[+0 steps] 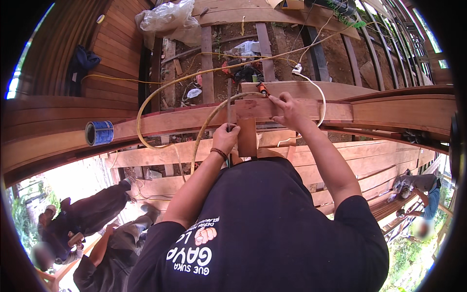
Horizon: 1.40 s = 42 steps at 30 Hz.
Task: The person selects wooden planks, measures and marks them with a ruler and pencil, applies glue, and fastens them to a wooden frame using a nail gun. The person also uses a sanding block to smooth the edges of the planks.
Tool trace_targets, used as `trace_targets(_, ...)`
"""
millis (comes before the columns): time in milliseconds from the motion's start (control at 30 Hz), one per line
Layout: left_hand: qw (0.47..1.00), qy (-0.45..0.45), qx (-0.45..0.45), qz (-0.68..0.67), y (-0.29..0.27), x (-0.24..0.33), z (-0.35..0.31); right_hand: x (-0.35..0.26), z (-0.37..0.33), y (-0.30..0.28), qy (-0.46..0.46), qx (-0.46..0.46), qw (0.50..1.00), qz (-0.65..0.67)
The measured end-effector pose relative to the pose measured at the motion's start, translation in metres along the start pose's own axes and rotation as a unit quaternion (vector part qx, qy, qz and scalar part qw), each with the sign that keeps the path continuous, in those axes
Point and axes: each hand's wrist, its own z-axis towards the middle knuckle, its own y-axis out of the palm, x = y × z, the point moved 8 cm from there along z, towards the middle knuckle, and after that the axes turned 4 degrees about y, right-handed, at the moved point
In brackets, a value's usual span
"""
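Head view: we are clamping a short wooden block [265,108] onto the long beam [389,109], left hand [226,137] closed around the clamp bar [228,109], right hand [287,109] pinching its orange handle [263,89]; tightening probably comes next.

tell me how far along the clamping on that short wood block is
Done: the short wood block already sits across the long curved beam. In hand: the left hand grips a dark metal bar, while the right hand presses on the block's top. Left: whether it is tight cannot be told; the blue can lies untouched.
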Motion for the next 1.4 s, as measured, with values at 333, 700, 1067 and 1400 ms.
trace_targets(333, 0.990, 0.066, 0.045, 0.120, -0.020, 0.060, 0.037, 0.001, 0.001, 0.000, 0.011, 0.006, 1.000, -0.006)
trace_targets(700, 0.980, 0.058, 0.023, 0.188, -0.012, 0.053, 0.054, 0.005, 0.003, 0.002, 0.009, 0.027, 1.000, 0.004)
trace_targets(1067, 0.980, 0.064, 0.066, 0.176, -0.015, 0.057, 0.047, -0.003, -0.001, -0.005, 0.019, 0.064, 0.997, 0.037)
trace_targets(1400, 0.969, 0.001, -0.137, -0.205, -0.031, 0.130, -0.008, -0.058, -0.021, -0.031, -0.056, 0.076, 0.971, 0.217)
